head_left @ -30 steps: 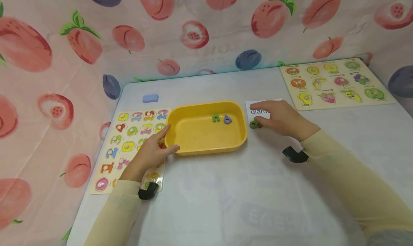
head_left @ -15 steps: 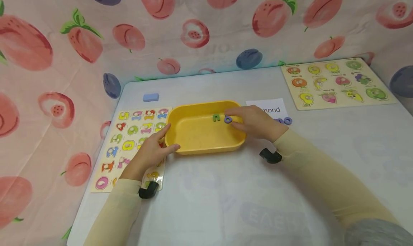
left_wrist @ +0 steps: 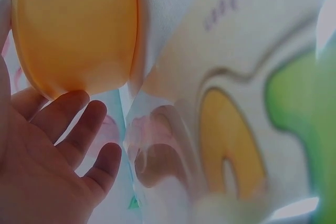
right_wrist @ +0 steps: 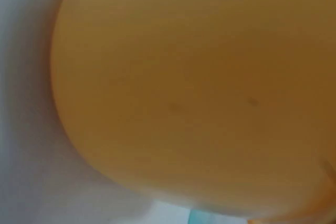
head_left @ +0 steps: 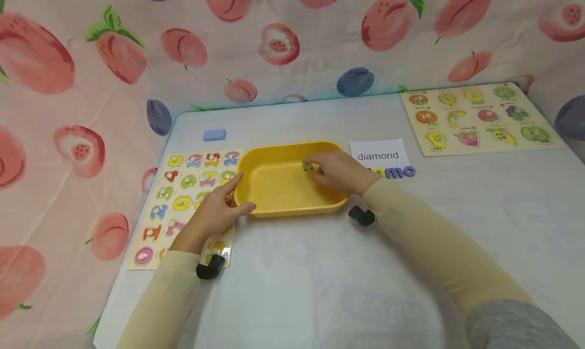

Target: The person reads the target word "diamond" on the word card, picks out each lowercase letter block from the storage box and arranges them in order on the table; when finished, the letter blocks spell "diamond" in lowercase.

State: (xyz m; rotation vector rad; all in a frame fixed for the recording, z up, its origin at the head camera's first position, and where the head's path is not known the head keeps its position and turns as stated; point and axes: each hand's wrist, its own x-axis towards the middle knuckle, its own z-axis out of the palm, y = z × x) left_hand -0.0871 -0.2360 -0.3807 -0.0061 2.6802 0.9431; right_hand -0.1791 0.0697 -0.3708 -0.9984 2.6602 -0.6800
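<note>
In the head view my left hand [head_left: 213,215] rests on the left end of the yellow tray [head_left: 274,209], index finger at the side rim and thumb over the near rim. The left wrist view shows that hand [left_wrist: 58,156] with loosely spread fingers against the tray's outside [left_wrist: 76,30]. My right hand [head_left: 340,171] reaches over the tray's right rim. Its thumb and index finger stand apart around a green foam letter n [head_left: 307,166]. A purple letter [head_left: 321,169] is mostly covered by this hand. Only the tray's outer wall [right_wrist: 184,77] fills the right wrist view.
A card reading "diamond" [head_left: 378,155] lies right of the tray, with a purple m [head_left: 394,173] and o [head_left: 409,171] below it. A number puzzle board [head_left: 183,189] is partly under my left arm. A fruit board [head_left: 480,120] and a blue block [head_left: 214,135] lie farther back.
My right hand has moved left from the letters below the card into the tray, down to the green n. The card and its letter row are now more exposed. My left hand stays put.
</note>
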